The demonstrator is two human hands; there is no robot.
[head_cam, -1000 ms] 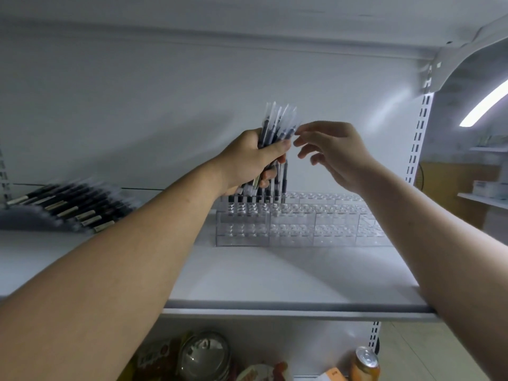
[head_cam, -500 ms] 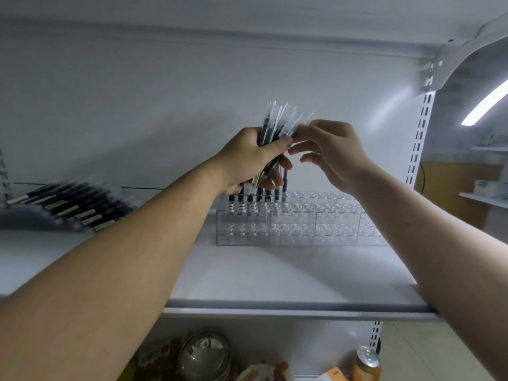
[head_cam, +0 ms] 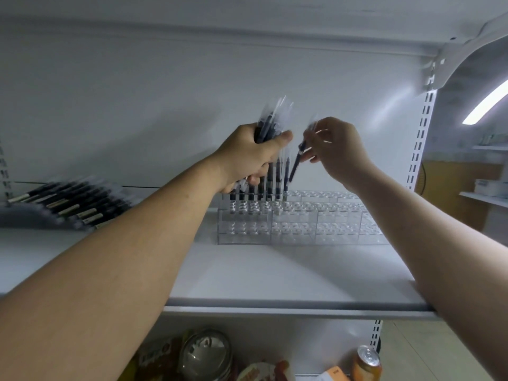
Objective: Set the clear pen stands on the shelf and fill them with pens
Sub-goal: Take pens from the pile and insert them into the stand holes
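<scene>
Fingers (head_cam: 320,138) (right hand (head_cam: 339,151)) pinch one tilted pen (head_cam: 296,164) just above the stands (head_cam: 316,224).

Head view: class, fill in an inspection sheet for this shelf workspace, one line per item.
Surface: white shelf, lit from the right.
Job's things: clear stands in a row at the back of the shelf; upright pens fill the left end, the other holes look empty; a loose pile of pens lies at left, blurred.
Clutter: on the level below, a can, a round lid and packets.
Hands: left hand grips a bundle of pens; right hand pinches one pen, tilted, tip down above the stands.
Cables: a thin dark curve at far right may be one; cannot tell.
Surroundings: white back wall, light strip, side shelves at right.
</scene>
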